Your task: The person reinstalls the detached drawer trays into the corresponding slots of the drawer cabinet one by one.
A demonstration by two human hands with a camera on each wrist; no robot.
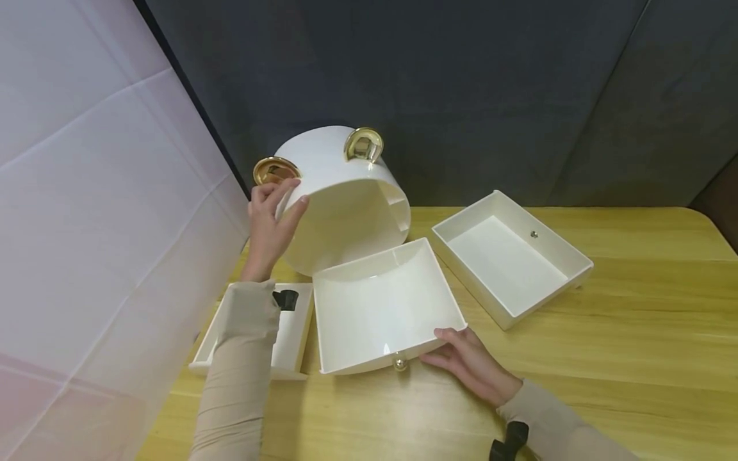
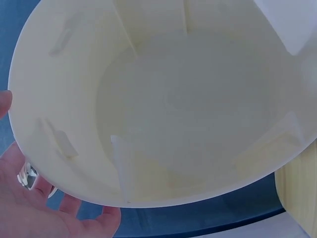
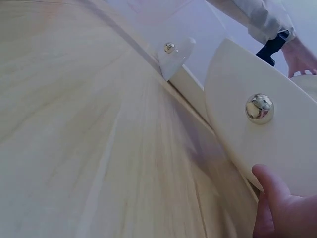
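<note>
A round white case (image 1: pixel 340 192) with two gold ears (image 1: pixel 363 144) leans tilted at the back of the wooden table (image 1: pixel 634 358), its open side facing me. My left hand (image 1: pixel 275 214) grips its left rim; the left wrist view shows the case's hollow inside (image 2: pixel 188 99) and my left hand (image 2: pixel 29 203) under the rim. A white drawer (image 1: pixel 380 307) with a gold knob (image 1: pixel 399 363) lies in front of the case. My right hand (image 1: pixel 461 358) holds its front right corner, thumb on the rim. In the right wrist view the thumb (image 3: pixel 270 191) presses the drawer front (image 3: pixel 257 144) below the knob (image 3: pixel 259 108).
A second white drawer (image 1: pixel 510 256) lies empty to the right. A third, narrower drawer (image 1: pixel 288 333) sits at the left under my left forearm; its front (image 3: pixel 174 54) shows in the right wrist view. A white sheet (image 1: pixel 86 224) hangs at the left, a dark backdrop behind.
</note>
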